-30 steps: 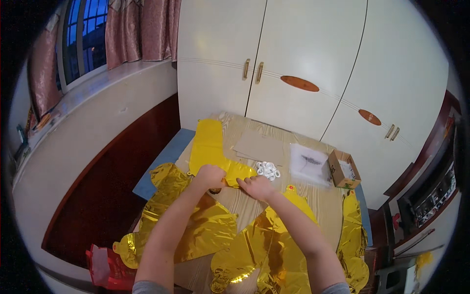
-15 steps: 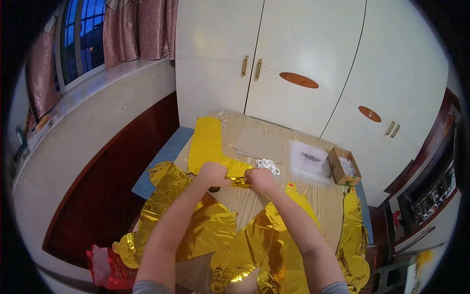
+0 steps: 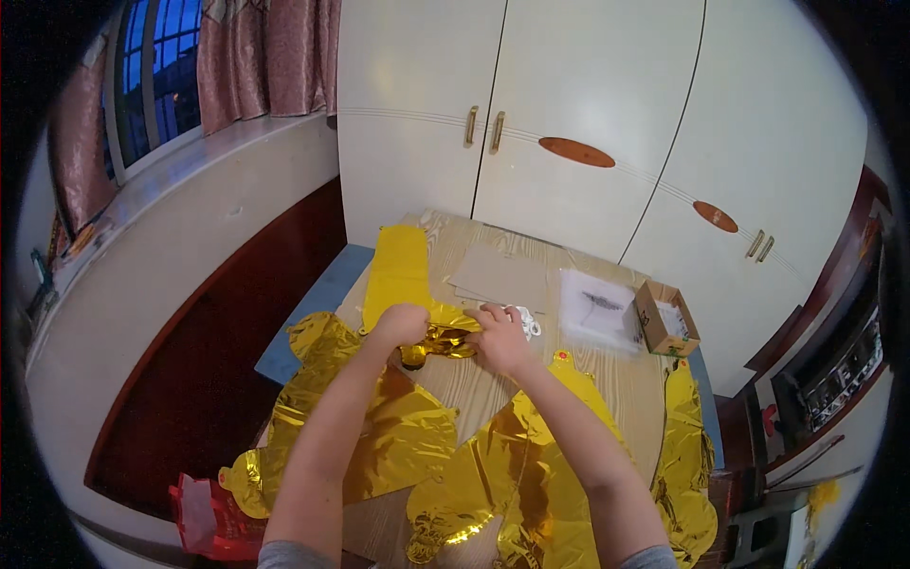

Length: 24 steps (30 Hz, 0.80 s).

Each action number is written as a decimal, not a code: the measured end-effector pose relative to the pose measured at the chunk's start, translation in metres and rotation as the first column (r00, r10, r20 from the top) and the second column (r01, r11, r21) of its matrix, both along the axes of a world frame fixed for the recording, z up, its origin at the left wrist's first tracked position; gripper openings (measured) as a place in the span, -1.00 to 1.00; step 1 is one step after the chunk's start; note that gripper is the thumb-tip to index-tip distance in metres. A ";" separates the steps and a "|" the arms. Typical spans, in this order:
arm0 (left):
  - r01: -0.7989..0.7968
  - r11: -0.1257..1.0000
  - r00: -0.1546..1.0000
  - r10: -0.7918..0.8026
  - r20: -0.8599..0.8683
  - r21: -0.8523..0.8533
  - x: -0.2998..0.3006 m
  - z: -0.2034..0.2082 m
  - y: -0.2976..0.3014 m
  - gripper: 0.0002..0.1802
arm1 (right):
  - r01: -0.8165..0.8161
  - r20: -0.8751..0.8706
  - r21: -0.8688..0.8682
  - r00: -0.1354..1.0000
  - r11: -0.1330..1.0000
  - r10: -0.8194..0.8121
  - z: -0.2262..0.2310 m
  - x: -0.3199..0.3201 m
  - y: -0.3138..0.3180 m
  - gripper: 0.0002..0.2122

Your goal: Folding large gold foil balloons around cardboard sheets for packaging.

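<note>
My left hand (image 3: 402, 324) and my right hand (image 3: 500, 338) meet over the middle of a wooden table (image 3: 626, 384). Both pinch the crumpled end of a gold foil balloon (image 3: 439, 340) between them. A flat gold foil piece (image 3: 398, 268) stretches from that spot toward the far left of the table. A small white bundle (image 3: 526, 321) lies just beyond my right hand, partly hidden by it.
Several deflated gold foil balloons (image 3: 398, 441) drape over the near side and the right edge (image 3: 684, 446). A flat cardboard sheet (image 3: 500, 277), a clear plastic bag (image 3: 595, 310) and a small open cardboard box (image 3: 665, 321) lie at the back. White cupboards (image 3: 569, 142) stand behind. A red bag (image 3: 204, 517) sits on the floor.
My right hand has moved left toward my left hand, and both now close on the crumpled gold foil between them.
</note>
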<state>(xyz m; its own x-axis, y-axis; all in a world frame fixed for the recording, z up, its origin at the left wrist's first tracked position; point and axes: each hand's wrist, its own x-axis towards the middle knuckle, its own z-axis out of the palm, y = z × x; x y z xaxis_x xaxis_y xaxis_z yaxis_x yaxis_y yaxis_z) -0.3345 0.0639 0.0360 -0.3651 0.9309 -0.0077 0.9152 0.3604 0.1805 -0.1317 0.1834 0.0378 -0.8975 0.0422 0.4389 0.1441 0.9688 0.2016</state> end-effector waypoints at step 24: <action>0.059 0.998 0.998 -0.059 0.007 -0.034 -0.006 0.005 0.001 -0.71 | 0.243 -0.053 -0.060 0.968 0.968 -0.246 -0.004 -0.013 0.013 -0.85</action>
